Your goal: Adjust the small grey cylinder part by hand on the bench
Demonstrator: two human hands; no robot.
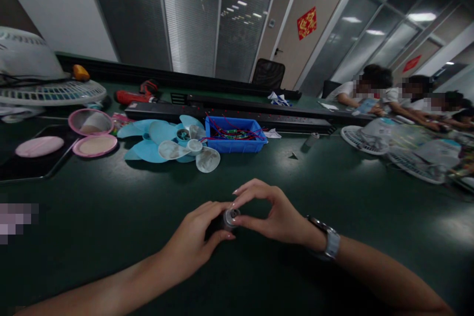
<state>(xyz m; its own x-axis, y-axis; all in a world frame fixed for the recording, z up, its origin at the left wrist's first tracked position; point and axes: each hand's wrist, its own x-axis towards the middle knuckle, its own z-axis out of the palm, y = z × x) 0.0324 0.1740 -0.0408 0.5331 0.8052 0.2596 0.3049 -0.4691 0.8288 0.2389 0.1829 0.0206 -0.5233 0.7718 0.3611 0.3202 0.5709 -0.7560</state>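
On the dark green table (333, 173), near its front edge, both hands meet: left hand (192, 244) cups a small round metal part (231, 217) from the left, right hand (268, 215) pinches it from the right, its shiny end facing up.

Two hands, the left hand (192, 242) and the right hand (268, 215), meet on one small metal cylinder (231, 217), and one wristwatch (328, 243) sits on the right wrist. On the table lie two fan blades, a blue fan blade (148, 140) and a clear fan blade (192, 153), plus one blue parts bin (235, 136). There are also one red power drill (137, 94) and one pink compact mirror (92, 131).
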